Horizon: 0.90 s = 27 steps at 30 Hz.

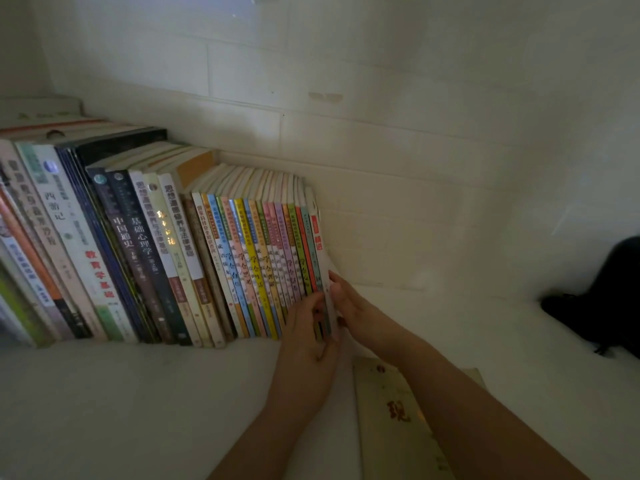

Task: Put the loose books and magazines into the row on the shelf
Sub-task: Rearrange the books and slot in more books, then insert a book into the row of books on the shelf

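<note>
A row of upright books (145, 244) fills the white shelf (138, 393) from the left edge to the middle, leaning slightly left. At its right end stands a thin white book with a red spine label (318, 237). My left hand (308, 327) lies against the lower spines of the last thin colourful books, fingers bent. My right hand (349, 306) holds the outer side of the white book, fingertips on its edge. A pale loose book with red characters (394, 417) lies flat on the shelf, partly under my right forearm.
A white brick wall (381, 140) backs the shelf. A dark, bag-like object (609, 296) sits at the far right. Bare shelf surface stretches between the row's end and that object, and in front of the books.
</note>
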{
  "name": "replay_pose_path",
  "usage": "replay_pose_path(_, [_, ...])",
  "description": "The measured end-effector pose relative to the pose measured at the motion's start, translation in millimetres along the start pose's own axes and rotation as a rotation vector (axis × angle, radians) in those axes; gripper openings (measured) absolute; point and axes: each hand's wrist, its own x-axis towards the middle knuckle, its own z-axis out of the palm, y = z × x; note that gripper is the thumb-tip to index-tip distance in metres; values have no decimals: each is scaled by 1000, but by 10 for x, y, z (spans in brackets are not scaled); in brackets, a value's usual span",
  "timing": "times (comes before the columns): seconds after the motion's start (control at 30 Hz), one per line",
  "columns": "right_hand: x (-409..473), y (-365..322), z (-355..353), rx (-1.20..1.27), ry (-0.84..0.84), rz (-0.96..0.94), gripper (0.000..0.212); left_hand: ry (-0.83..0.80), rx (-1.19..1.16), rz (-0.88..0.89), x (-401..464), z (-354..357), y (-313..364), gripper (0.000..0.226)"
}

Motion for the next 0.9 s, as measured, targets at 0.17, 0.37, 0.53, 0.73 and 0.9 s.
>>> replay_pose_path(0.17, [-56,-72,23,-118,34,34,59,-84,-2,-103,-49,-31,-70,32])
replay_pose_path(0.37, [-710,-193,-447,-562,108,206,46,-247,359,-48,-130,-55,-10,20])
replay_pose_path(0.53, [-1433,109,-614,-662,64,447,42,-434,489,-101,-179,85,141,43])
replay_pose_path(0.73, [-1576,476,-264,-812,328,368,51,-601,-94,-347,-324,77,386,47])
replay_pose_path(0.9, [-1481,378,-119,-599,456,249,50,-578,-467,-435,-542,-140,648,86])
